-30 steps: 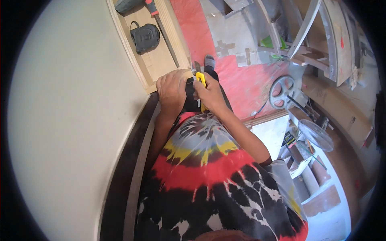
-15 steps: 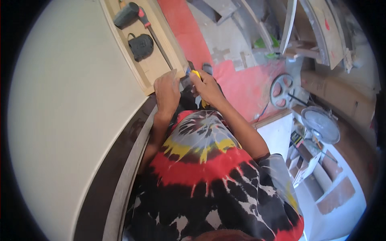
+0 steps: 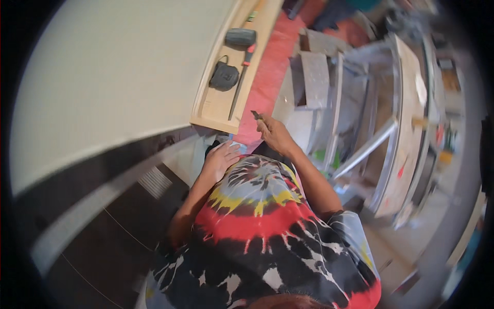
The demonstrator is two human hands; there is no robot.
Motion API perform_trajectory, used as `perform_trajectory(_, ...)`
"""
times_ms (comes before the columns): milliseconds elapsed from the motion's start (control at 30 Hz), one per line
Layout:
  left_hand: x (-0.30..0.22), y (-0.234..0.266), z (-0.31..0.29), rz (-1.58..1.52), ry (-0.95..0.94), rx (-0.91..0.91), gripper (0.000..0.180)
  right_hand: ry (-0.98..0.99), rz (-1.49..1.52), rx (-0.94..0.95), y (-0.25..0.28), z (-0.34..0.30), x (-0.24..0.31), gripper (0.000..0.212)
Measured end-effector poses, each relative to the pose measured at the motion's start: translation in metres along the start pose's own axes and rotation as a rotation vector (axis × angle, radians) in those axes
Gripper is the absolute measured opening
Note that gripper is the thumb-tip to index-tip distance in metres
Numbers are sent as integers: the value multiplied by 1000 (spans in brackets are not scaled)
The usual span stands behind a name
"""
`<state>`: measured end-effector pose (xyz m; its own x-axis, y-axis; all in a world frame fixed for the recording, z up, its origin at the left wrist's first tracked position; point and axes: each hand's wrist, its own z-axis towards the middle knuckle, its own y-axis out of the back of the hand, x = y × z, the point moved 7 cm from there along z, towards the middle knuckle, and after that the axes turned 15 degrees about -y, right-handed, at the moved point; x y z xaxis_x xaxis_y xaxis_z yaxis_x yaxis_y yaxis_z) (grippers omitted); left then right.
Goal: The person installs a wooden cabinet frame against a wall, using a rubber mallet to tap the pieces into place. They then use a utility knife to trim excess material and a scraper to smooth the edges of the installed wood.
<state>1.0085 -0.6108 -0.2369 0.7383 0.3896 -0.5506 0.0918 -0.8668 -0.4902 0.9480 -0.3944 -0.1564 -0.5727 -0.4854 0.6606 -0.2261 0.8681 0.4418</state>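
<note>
My right hand [image 3: 275, 135] is closed around a utility knife [image 3: 256, 115], mostly hidden in the fingers; its dark tip sticks out towards the wooden tray. My left hand [image 3: 222, 158] holds nothing, its fingers apart and extended just in front of my shirt, below the tray's near end. The shallow wooden tray [image 3: 213, 124] lies beyond my hands. Inside it are a mallet with a black head [image 3: 240, 36], a black tape measure [image 3: 224, 76] with a strap loop, and a long dark-shafted tool with a red handle [image 3: 249, 54].
A broad cream panel [image 3: 113, 82] spreads to the left of the tray. Red sheeting [image 3: 270, 67] runs along its right side. Farther right stand a wooden frame [image 3: 406, 139] and a grey box-like piece [image 3: 314, 77]. Dark cabinet fronts [image 3: 123, 237] sit at lower left.
My left hand has come off the tray's near corner and drawn back towards my body. My right hand has moved away from the tray's edge with the knife. The view has turned.
</note>
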Motion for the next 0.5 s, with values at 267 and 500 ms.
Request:
perform_trajectory(267, 25, -55, 39, -737, -285, -205, 51, 429, -431, 207, 24, 16, 42, 23)
perform_trajectory(500, 37, -79, 43, -904, -608, -90, 32, 603, -640, 400, 5, 20, 73, 23)
